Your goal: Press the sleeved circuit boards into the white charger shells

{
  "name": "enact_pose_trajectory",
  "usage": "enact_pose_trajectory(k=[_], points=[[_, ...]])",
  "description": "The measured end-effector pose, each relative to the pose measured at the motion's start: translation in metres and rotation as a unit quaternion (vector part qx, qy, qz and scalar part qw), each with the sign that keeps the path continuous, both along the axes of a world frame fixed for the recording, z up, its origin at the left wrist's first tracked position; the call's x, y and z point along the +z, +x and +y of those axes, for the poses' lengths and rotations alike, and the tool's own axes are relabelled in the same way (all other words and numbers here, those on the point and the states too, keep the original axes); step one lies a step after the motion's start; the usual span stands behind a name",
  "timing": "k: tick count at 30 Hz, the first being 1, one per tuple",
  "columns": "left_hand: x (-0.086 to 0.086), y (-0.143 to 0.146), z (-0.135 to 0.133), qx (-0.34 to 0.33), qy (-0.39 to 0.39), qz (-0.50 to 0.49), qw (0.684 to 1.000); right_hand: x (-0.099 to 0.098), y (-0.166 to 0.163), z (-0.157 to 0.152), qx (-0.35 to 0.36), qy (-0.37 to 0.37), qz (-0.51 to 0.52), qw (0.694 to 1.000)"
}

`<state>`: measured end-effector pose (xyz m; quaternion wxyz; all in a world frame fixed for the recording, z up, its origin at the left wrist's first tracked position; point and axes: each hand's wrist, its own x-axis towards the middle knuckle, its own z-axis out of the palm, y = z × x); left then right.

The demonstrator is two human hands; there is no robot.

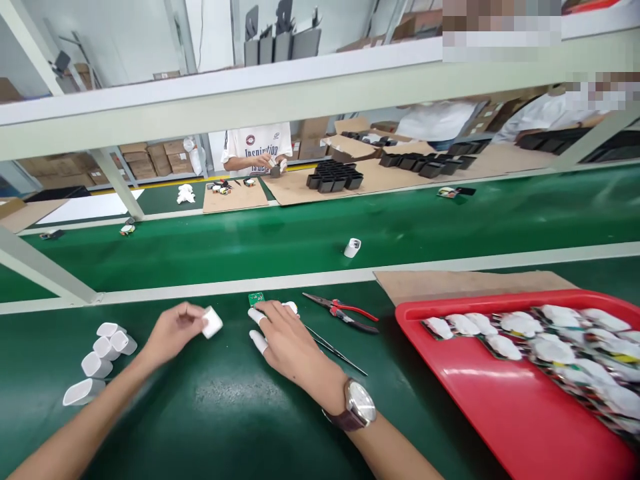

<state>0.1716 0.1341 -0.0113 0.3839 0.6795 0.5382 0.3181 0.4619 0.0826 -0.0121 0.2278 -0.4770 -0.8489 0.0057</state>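
Note:
My left hand [176,333] pinches a small white plastic housing [212,323] above the green worktop. My right hand [295,347] is low over the worktop with its fingers stretched apart, white finger cots on two of them and a watch on the wrist. Just beyond its fingertips lies a small green circuit board [256,299]. A white piece [291,307] shows partly behind the fingers; I cannot tell whether they touch it. Pliers with red and black handles [345,311] and metal tweezers [337,351] lie to the right of that hand.
Several white housings [104,348] stand at the left. A red tray [450,393] at the right holds several white-topped circuit assemblies [555,348]. Beyond a pale rail, the green conveyor [240,243] carries another white housing [353,248]. Across it, a person handles a dark part near black housings [335,176].

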Motion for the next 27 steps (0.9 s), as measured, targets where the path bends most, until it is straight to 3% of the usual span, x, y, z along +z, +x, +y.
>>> enact_pose_trajectory(k=[2,5,7,9,12,16,20,23,27], points=[[0.010,-0.012,0.043,0.038,0.097,0.092,0.990,0.005,0.006,0.018,-0.028,-0.045,-0.052,0.997],[0.020,-0.031,0.102,0.100,0.126,0.144,0.977,0.011,0.013,0.049,-0.037,-0.081,-0.097,0.991],[0.024,-0.043,0.123,0.118,0.126,0.171,0.970,0.013,0.013,0.068,-0.025,-0.094,-0.109,0.989],[0.030,-0.055,0.124,0.120,0.132,0.188,0.966,0.015,0.009,0.078,-0.008,-0.110,-0.116,0.987],[0.045,-0.080,0.096,0.121,0.161,0.205,0.958,0.019,-0.004,0.072,0.019,-0.117,-0.107,0.987],[0.061,-0.122,0.025,0.066,0.173,0.276,0.943,0.021,-0.025,0.033,0.087,-0.143,-0.056,0.984],[0.043,-0.153,-0.033,0.003,0.191,0.432,0.882,0.012,-0.045,0.008,0.141,-0.224,0.042,0.964],[0.024,-0.148,-0.051,-0.014,0.218,0.433,0.874,0.003,-0.053,0.006,0.136,-0.238,0.037,0.961],[0.018,-0.098,-0.064,-0.071,0.213,0.328,0.917,-0.004,-0.050,0.000,0.127,-0.205,-0.007,0.970]])
